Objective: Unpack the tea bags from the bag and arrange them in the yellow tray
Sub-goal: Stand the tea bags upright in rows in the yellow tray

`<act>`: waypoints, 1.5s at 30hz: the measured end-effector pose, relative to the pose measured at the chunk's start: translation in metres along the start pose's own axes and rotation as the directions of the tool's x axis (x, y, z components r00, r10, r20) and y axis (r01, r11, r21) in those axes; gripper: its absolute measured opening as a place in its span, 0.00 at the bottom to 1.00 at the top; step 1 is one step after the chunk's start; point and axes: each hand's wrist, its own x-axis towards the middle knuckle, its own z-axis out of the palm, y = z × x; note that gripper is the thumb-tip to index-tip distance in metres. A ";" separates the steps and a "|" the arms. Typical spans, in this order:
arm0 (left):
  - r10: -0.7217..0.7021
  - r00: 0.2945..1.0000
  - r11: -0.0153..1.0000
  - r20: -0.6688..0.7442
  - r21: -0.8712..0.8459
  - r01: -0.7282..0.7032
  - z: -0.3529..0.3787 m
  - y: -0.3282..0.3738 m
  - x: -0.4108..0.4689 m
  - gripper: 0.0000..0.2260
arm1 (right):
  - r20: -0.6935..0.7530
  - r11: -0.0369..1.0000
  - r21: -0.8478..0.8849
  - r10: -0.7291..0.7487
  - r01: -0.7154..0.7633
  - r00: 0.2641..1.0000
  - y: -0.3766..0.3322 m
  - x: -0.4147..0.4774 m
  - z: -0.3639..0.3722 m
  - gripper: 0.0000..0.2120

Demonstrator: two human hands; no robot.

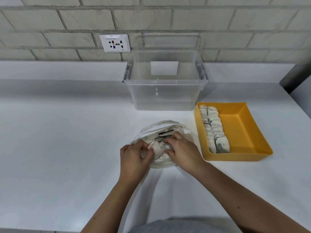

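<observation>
Two rows pale tea bags [213, 130] upright in yellow tray [239, 130].

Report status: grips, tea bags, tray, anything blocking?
Left grip and right grip both in the open bag, pinching tea bags. Two rows standing in yellow tray, side nearest the bag. Nothing between bag and tray.
</observation>
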 end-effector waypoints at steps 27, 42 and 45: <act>-0.232 0.972 0.895 0.043 -0.382 0.231 -0.002 0.021 -0.010 0.03 | -0.111 0.838 0.545 0.114 -0.036 0.987 0.002 -0.015 -0.008 0.10; -0.158 0.987 0.973 0.015 -0.166 0.159 -0.004 0.008 -0.002 0.03 | 0.150 0.988 -0.059 -0.133 0.144 0.980 0.005 0.013 -0.018 0.05; -0.173 0.985 0.968 0.022 -0.178 0.174 -0.005 0.009 -0.001 0.07 | 0.132 0.989 -0.055 -0.132 0.141 0.982 0.010 0.013 -0.024 0.04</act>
